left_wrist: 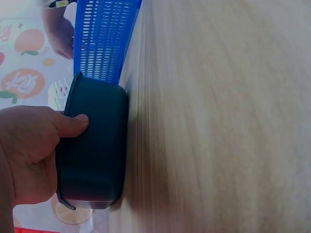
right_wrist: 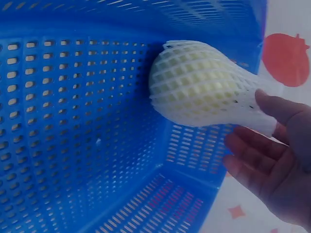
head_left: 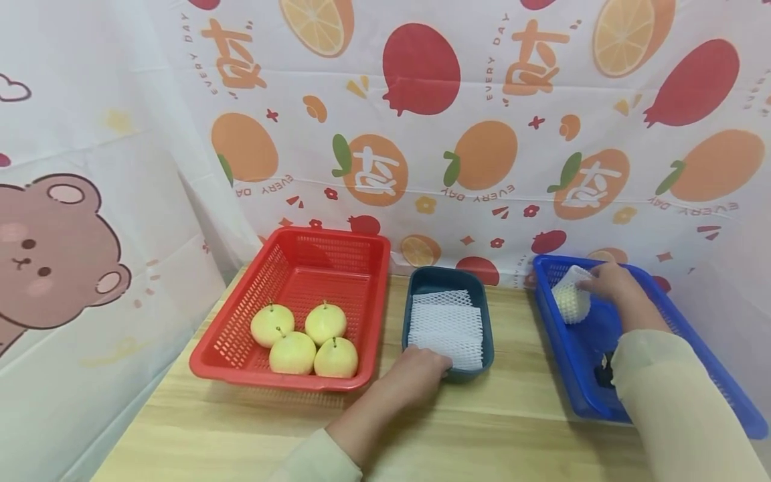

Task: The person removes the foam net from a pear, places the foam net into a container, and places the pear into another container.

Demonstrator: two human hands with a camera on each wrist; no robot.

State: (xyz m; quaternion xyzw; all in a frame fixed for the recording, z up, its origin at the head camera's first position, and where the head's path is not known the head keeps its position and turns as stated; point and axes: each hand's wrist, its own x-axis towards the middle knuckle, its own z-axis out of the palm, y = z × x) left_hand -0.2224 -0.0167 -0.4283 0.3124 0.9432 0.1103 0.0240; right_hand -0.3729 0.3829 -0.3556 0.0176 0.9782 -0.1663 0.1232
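My right hand [head_left: 608, 281] pinches the loose end of a white foam fruit net [right_wrist: 269, 119] between thumb and forefinger, the other fingers spread. Inside that net is a pale yellow pear [right_wrist: 194, 82], at the far left corner of the blue basket [head_left: 578, 381]. With my left hand [head_left: 421, 371] I grip the near rim of a small dark green bin [left_wrist: 99, 145], the thumb lying on its outer wall. Stacked flat in the bin are several white foam nets [head_left: 446, 328].
A red basket [head_left: 379, 321] at the left holds several yellow pears [head_left: 292, 353]. A small black object [head_left: 604, 370] lies in the blue basket, partly behind the right sleeve. The wooden table [head_left: 229, 428] ends against a printed curtain [head_left: 337, 94].
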